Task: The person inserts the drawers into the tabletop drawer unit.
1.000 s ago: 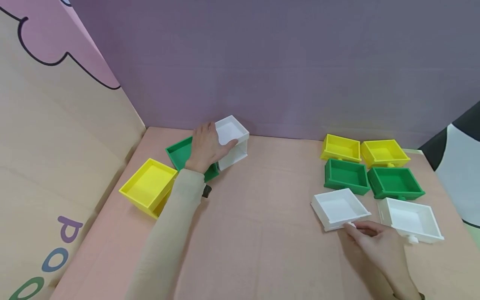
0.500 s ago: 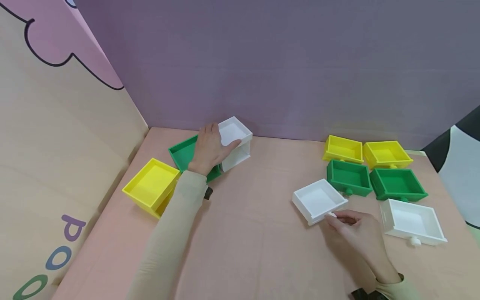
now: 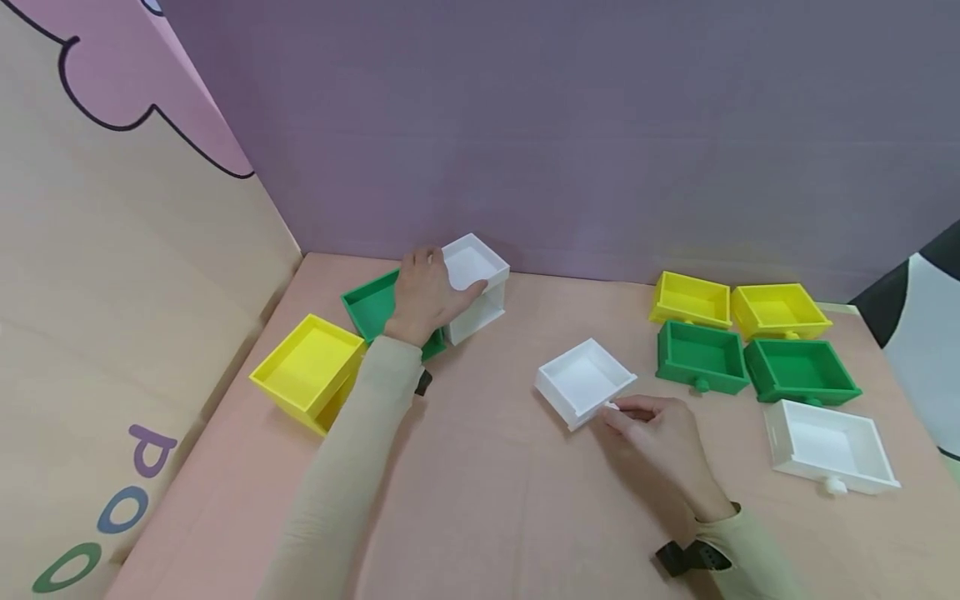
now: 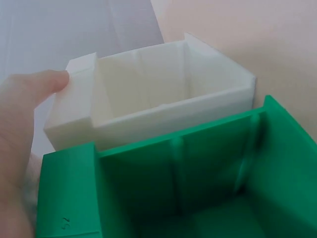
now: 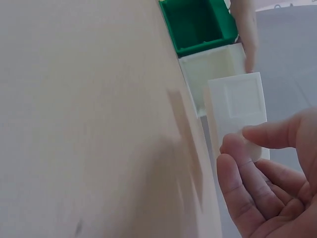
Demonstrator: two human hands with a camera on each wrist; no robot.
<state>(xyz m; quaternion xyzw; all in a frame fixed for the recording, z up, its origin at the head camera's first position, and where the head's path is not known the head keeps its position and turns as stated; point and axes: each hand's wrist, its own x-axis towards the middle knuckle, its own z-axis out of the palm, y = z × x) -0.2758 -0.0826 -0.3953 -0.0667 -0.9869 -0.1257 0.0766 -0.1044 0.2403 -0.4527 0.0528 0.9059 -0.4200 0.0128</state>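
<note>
My left hand (image 3: 426, 296) lies over the gap between a green case (image 3: 372, 307) and a white case (image 3: 480, 271), fingers extended away from me. In the left wrist view, a digit tip touches the top panel of the white case (image 4: 74, 99), whose open side shows a hollow inside; the green case (image 4: 213, 168) stands alongside it. My right hand (image 3: 663, 433) pinches the round knob of a white drawer (image 3: 585, 379) with thumb and fingers. The drawer is held level to the right of the cases, apart from them. The right wrist view shows its front panel (image 5: 237, 99) before the white case.
A yellow case (image 3: 307, 367) stands left of my left forearm. At the right are two yellow drawers (image 3: 693, 300), two green drawers (image 3: 701, 354) and another white drawer (image 3: 832, 446). A grey-purple wall panel (image 3: 525, 133) rises behind the pink table cover (image 3: 465, 500).
My right hand has carried the white drawer leftward, away from the other white drawer and toward the white case. The left hand stays on the cases; the view shifts slightly.
</note>
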